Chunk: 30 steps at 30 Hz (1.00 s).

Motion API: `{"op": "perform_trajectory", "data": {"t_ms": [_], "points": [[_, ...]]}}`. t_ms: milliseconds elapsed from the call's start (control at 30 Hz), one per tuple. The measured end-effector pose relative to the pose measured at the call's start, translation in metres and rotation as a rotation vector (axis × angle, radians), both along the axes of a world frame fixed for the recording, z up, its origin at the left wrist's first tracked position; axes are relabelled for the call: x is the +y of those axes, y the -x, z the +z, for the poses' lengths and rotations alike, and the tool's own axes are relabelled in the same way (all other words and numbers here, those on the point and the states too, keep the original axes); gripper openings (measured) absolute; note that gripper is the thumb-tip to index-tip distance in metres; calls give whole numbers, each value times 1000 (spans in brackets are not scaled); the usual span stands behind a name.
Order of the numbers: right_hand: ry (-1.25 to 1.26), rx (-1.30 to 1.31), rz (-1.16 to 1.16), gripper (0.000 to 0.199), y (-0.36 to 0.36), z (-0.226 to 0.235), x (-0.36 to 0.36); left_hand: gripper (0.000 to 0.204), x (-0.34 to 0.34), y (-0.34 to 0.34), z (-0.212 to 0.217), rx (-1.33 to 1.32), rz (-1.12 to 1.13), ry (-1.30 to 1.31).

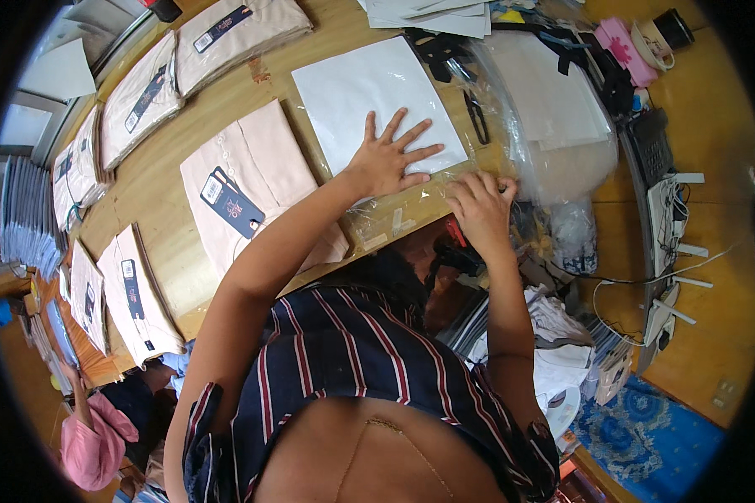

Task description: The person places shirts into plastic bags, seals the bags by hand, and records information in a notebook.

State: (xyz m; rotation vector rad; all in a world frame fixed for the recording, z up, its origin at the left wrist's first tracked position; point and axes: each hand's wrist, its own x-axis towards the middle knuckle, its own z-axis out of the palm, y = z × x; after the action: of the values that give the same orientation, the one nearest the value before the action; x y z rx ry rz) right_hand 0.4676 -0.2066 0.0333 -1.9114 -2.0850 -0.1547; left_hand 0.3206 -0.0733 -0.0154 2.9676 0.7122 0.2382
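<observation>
Left hand [392, 158] flat, fingers spread, pressing the white sheet [376, 102] inside a clear plastic bag [411, 205] on the wooden table [155, 180]. Right hand [481, 208] pinches the bag's near edge. Sheet's long axis runs away from the person, tilted left. Folded pink shirt [256, 180] lies just left.

Even, bright daylight fills the scene, strongest from the window [54, 75] at upper left. Shadows are soft, and the clear plastic bag [512, 101] shows mild glare. The fisheye bends the surface [164, 180] edges and leaves a black rim. The middle is sharp, the edges slightly smeared.
</observation>
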Motion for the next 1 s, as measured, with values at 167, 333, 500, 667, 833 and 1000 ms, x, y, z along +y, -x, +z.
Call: {"op": "perform_trajectory", "data": {"t_ms": [167,333,500,667,833,1000], "points": [[-130,-50,29,14,1,-6,-1,51,1,0,2,3,0,-5],[-168,42,73,16,3,-3,-16,50,3,0,-2,16,20,-15],[-116,138,108,22,-6,-9,-37,50,3,-1,-2,29,37,-7],[-134,114,-34,47,17,-5,-28,51,3,-1,-1,49,35,-12],[-15,-39,-91,54,22,2,-25,52,3,0,-1,18,30,-24],[51,-54,29,43,46,22,-12,52,4,0,-2,20,22,-31]]}}
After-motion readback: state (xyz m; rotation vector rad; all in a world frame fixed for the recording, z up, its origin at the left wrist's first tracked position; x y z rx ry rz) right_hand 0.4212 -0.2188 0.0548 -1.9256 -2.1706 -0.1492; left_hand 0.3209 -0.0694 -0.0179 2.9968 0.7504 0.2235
